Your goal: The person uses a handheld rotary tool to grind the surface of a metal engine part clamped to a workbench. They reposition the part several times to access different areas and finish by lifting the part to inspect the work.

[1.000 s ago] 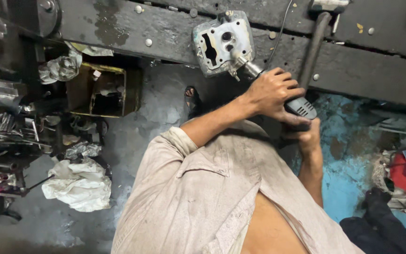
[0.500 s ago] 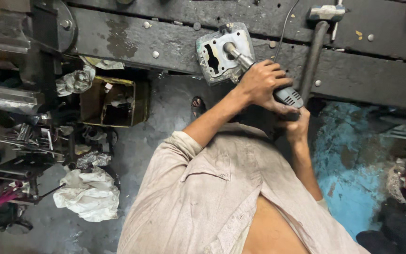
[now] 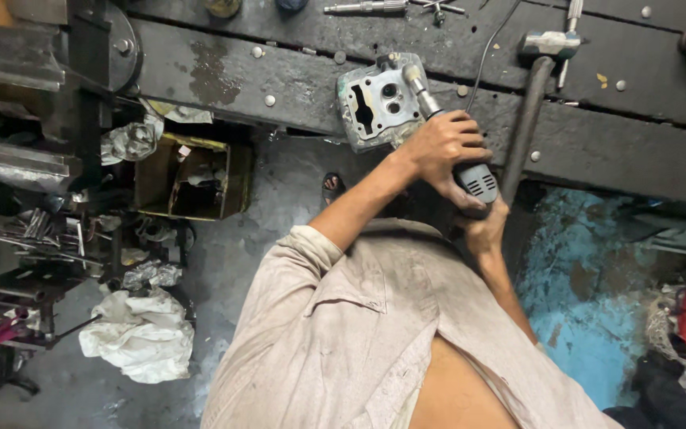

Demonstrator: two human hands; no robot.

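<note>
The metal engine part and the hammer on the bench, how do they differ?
The engine part is a squarish pale grey block with several holes; the hammer is long and thin, with a dark handle and a shiny head. The left hand presses a power tool against the engine part, while the hammer lies untouched. Both rest on the dark workbench.

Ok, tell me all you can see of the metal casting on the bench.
The casting is a grey, roughly square aluminium-looking block with a slot, round bores and corner holes. It lies at the front edge of the dark, grimy bench, face up, slightly turned. The grinder tip rests on its upper right corner; the left hand and right hand grip the grinder, not the casting.
</note>
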